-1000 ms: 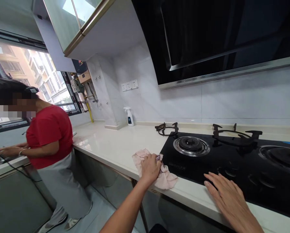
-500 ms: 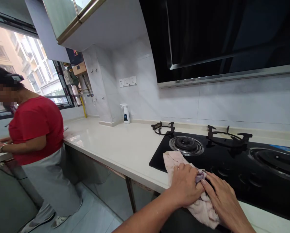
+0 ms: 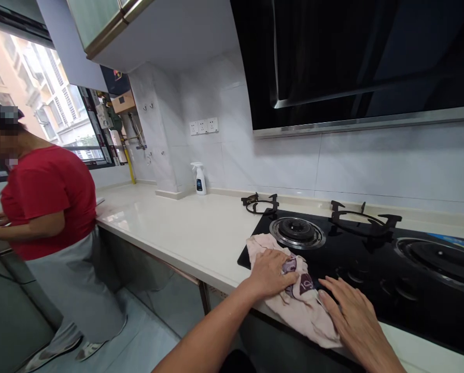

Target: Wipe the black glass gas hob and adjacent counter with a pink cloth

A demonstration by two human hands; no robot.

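Note:
A pale pink cloth [image 3: 309, 316] with a dark purple print lies spread over the front left edge of the black gas hob [image 3: 328, 254] and hangs a little past the counter's front. My left hand [image 3: 269, 273] presses down on the cloth's upper left part, its fingers curled over the fabric. To the right, my right hand [image 3: 350, 311] rests with its fingers stretched out at the cloth's right edge, the fingertips over the hob. Just behind the cloth is the left burner [image 3: 297, 233], without its grate.
Two black pan supports, a left one [image 3: 261, 204] and a right one [image 3: 366, 220], stand along the hob's back. A white spray bottle [image 3: 199, 178] is by the wall. The range hood [image 3: 352, 62] overhangs the hob. A person in red [image 3: 55, 197] stands at the left counter.
My left hand has slid left along the hob edge, drawing the cloth with it and spreading it so more print shows. The hands have parted; my right hand has barely moved.

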